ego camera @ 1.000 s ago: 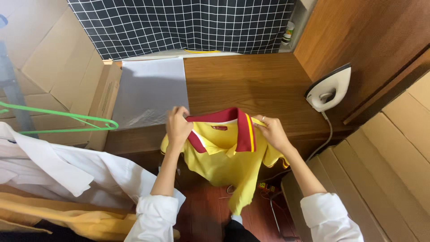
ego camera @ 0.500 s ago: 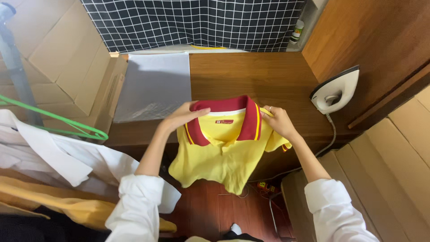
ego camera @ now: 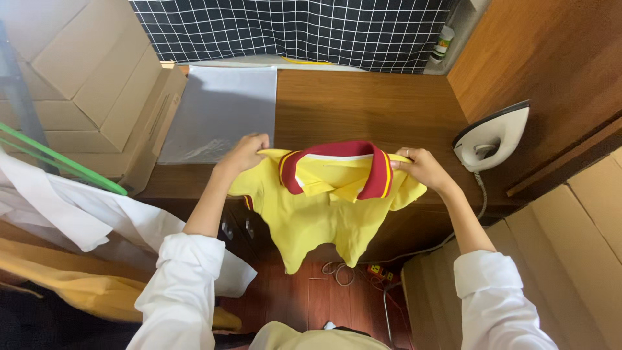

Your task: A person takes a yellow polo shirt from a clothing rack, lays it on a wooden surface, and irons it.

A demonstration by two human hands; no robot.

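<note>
The wooden table [ego camera: 363, 104] holds steady; the yellow shirt [ego camera: 324, 207] now hangs lower off the table's front edge, shoulders spread wider than before. Left hand [ego camera: 245, 153] and right hand [ego camera: 421, 167] each pinch a shoulder.

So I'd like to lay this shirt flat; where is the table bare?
Bare wood spans the table between the grey sheet and the iron, beyond the yellow shirt. It is crowded at the near edge, where both hands hold the shirt.
</note>
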